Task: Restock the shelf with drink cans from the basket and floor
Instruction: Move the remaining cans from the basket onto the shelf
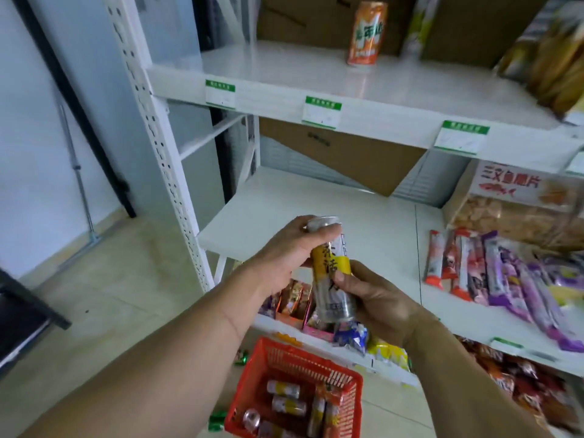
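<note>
- Far left, the white perforated upright of the shelf unit stands on the pale tiled floor.
- Low on the floor, two green cans lie just beside the left edge of the red basket; one more green can lies near its upper left corner.
- The red basket sits on the floor below my arms, with several silver-and-yellow cans lying on their sides in it.
- My left hand reaches in from the lower left; its grip is curled round the top end of the silver-and-yellow can, fingers wrapped over the rim.
- That can is held upright, slightly tilted, in the air in front of the middle shelf, above the basket.
- My right hand holds the lower half of the same can, thumb pressed on its front and fingers curled behind.
- On the top shelf, an orange can stands upright, alone, ahead of cardboard boxes.
- To the right, on the middle shelf, red and purple snack packets lie fanned out.
</note>
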